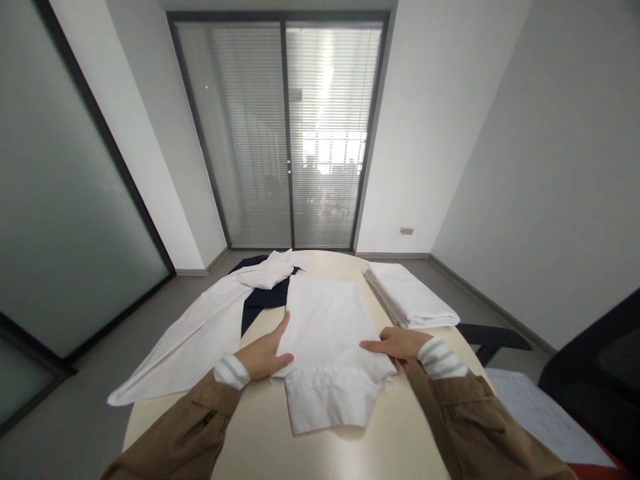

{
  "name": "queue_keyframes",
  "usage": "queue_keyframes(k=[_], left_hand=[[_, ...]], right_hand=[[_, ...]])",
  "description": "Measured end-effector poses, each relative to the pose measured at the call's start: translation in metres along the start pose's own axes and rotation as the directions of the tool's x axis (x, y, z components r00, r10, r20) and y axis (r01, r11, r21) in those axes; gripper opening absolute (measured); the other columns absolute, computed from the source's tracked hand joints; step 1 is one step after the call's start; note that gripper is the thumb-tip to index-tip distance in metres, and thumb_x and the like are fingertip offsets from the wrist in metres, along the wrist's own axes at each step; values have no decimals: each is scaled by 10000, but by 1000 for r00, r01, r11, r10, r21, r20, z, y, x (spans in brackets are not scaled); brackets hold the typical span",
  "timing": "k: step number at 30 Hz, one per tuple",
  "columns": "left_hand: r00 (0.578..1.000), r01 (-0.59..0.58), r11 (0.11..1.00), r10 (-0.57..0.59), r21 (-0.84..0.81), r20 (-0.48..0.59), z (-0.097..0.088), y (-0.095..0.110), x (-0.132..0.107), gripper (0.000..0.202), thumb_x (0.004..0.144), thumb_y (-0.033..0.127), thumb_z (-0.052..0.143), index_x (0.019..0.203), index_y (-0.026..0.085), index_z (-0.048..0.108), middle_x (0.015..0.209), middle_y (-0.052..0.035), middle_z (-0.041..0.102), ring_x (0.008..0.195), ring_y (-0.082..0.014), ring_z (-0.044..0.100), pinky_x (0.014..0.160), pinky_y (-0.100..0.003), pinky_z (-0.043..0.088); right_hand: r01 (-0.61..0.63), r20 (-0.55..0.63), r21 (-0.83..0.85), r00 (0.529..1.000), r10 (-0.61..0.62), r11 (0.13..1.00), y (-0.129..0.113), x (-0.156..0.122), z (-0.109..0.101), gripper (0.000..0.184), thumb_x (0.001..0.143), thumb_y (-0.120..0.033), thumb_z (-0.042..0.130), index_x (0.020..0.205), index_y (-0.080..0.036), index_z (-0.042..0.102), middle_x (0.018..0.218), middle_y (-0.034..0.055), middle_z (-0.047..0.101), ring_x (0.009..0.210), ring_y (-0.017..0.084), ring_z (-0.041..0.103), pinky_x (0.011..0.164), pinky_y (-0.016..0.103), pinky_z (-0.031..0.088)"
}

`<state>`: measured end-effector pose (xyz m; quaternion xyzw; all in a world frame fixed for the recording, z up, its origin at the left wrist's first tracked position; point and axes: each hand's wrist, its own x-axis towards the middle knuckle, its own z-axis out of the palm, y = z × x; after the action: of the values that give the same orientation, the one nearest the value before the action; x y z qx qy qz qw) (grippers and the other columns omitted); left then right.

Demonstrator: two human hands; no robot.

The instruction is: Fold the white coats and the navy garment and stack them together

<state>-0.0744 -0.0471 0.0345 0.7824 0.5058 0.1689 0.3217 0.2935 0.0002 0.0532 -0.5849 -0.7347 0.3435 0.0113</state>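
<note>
A white garment lies folded into a long panel on the table, with a narrower gathered flap at its near end. At its left edge rests my left hand, the thumb on the cloth and the index finger stretched along the side; its other fingers are mostly hidden. My right hand pinches the garment's right edge near the gathered part, thumb on top and fingers partly underneath.
Left on the pale round-ended table lies a loose white garment, partly over dark navy cloth. A neat stack of folded white cloth sits back right. Beyond the right edge are a black chair and papers.
</note>
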Motion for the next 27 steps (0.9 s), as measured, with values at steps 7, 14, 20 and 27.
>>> queue_keyframes(k=[7, 14, 20, 27], left_hand=[[999, -18, 961, 4, 277, 50, -12, 11, -2, 609, 790, 427, 649, 1366, 230, 623, 765, -41, 729, 710, -239, 667, 664, -277, 453], [918, 75, 997, -72, 8, 389, -22, 8, -9, 530, 903, 580, 492, 771, 152, 775, 445, 4, 556, 411, -131, 485, 473, -227, 364], [932, -297, 933, 330, 202, -150, -7, 15, 1, 389, 889, 463, 602, 1124, 192, 752, 1043, -114, 726, 1048, -261, 627, 974, -382, 468], [929, -366, 898, 341, 244, 141, 16, 18, 1, 613, 826, 528, 692, 1399, 345, 573, 1615, -80, 321, 1484, -410, 243, 1179, -627, 192]], right_hand=[[-22, -441, 26, 897, 32, 999, -7, 22, 8, 475, 869, -673, 532, 783, -210, 587, 745, 85, 687, 681, 220, 625, 623, 334, 408], [43, -282, 192, 959, 13, 980, 15, 34, 18, 276, 838, -363, 665, 945, -239, 443, 573, -71, 556, 473, 133, 499, 511, 265, 343], [188, -568, -12, 807, -161, 982, 0, 25, 10, 309, 812, -441, 685, 969, -231, 521, 735, 5, 641, 640, 176, 585, 638, 320, 443], [631, -308, -154, 701, -643, 761, -27, 14, 22, 368, 831, -477, 695, 1106, -233, 696, 1208, 123, 666, 1165, 292, 580, 1038, 450, 422]])
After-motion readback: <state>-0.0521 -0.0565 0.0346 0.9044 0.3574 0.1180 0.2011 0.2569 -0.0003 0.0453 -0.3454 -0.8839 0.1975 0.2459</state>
